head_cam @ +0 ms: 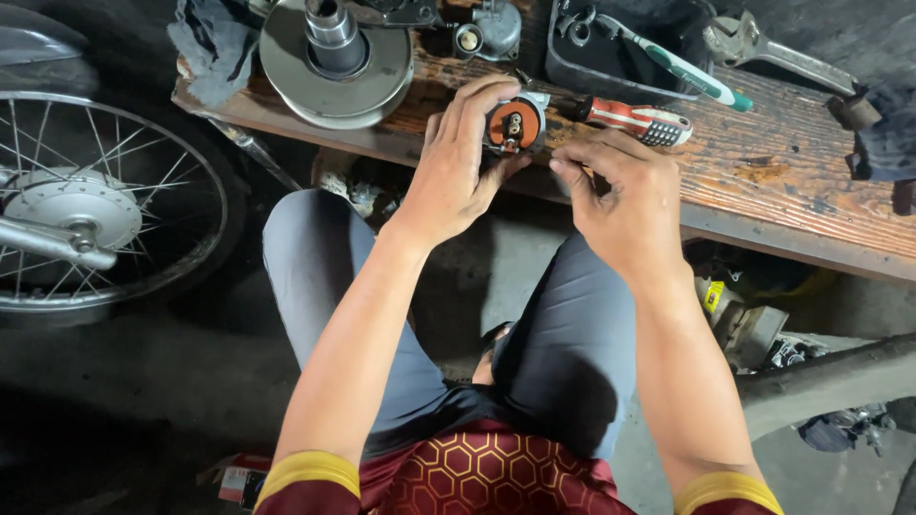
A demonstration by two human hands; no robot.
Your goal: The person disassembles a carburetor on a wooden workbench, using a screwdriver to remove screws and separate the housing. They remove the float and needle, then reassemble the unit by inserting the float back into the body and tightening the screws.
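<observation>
A dark tray [572, 69] sits at the back of the bench [792, 162], holding a ring of metal bits at its left end and the shaft of a green-handled screwdriver [682, 74], whose handle sticks out over the tray's right rim. What else lies in the tray is too dark to tell.

The left hand [456, 172] is clamped on a small round orange part [513, 124] with a metal centre, fingers curled over its top and thumb under it, holding it at the bench's front edge. The right hand [625, 191] is just beside it, fingers drawn together with thumb and forefinger pinched; whether anything is between them cannot be told. A red-handled screwdriver [634, 119] lies on the bench just behind the right hand, its tip pointing toward the part.

The bench is worn, stained wooden planking. On its left end stands a large metal pulley [334, 57], with a dark rag [215, 43] beside it and a small metal fitting [487, 30] to its right. A wrench [773, 50] lies at the far right.

Below, a grey concrete floor [143, 381]; a spoked wheel [95, 210] stands at the left, and scrap lies under the bench at the right
</observation>
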